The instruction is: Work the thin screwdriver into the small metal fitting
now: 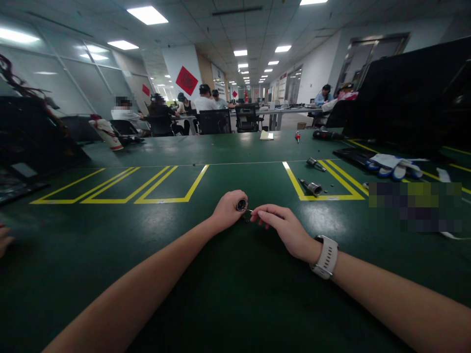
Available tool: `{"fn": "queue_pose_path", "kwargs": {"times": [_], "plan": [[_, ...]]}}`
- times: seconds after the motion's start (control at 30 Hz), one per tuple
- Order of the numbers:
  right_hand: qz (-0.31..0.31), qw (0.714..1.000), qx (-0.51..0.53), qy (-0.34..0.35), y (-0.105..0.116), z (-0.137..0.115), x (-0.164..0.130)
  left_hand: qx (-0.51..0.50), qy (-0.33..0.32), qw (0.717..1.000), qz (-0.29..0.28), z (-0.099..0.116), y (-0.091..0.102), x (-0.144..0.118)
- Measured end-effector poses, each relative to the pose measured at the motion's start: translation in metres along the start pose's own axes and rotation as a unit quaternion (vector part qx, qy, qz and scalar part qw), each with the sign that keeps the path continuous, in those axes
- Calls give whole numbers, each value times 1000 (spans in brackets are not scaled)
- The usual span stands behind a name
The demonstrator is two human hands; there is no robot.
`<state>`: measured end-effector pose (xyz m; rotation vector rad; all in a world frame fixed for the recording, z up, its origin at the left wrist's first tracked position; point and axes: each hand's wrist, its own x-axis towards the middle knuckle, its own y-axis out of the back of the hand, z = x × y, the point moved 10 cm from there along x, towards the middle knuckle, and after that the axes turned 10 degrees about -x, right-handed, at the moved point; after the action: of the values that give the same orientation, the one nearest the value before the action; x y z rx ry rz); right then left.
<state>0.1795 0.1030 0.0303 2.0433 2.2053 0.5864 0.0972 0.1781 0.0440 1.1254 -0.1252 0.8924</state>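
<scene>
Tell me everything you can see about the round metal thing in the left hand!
The round metal thing looks dark and shiny, with a pale rim around a dark opening turned toward the camera. The left hand wraps it over the green table, hiding the rest. A thin rod in the right hand points at it; whether they touch is unclear.

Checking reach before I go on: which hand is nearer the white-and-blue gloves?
Right. The right hand is left of the gloves and nearer the camera; the left hand, holding a round metal part, is farther off to the left.
</scene>
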Motion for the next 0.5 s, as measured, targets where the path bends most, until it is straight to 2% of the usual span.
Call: {"fn": "queue_pose_path", "kwargs": {"times": [0.13, 0.27, 0.37, 0.43, 0.5], "plan": [[25, 1000, -7, 8, 4, -5, -2, 5, 0, 1000, -1, 0, 0, 0], [45, 994, -83, 57, 5, -21, -7, 19, -3, 1000, -7, 1, -2, 1], [42, 989, -122, 74, 3, -24, -7, 36, -8, 999, -14, 2, -3, 1], [32, 993, -103, 57, 3, -18, -5, 42, -11, 999, -20, 3, -4, 0], [25, 999, -41, 19, 4, -7, -3, 38, -13, 999, -25, 3, -4, 0]]}}
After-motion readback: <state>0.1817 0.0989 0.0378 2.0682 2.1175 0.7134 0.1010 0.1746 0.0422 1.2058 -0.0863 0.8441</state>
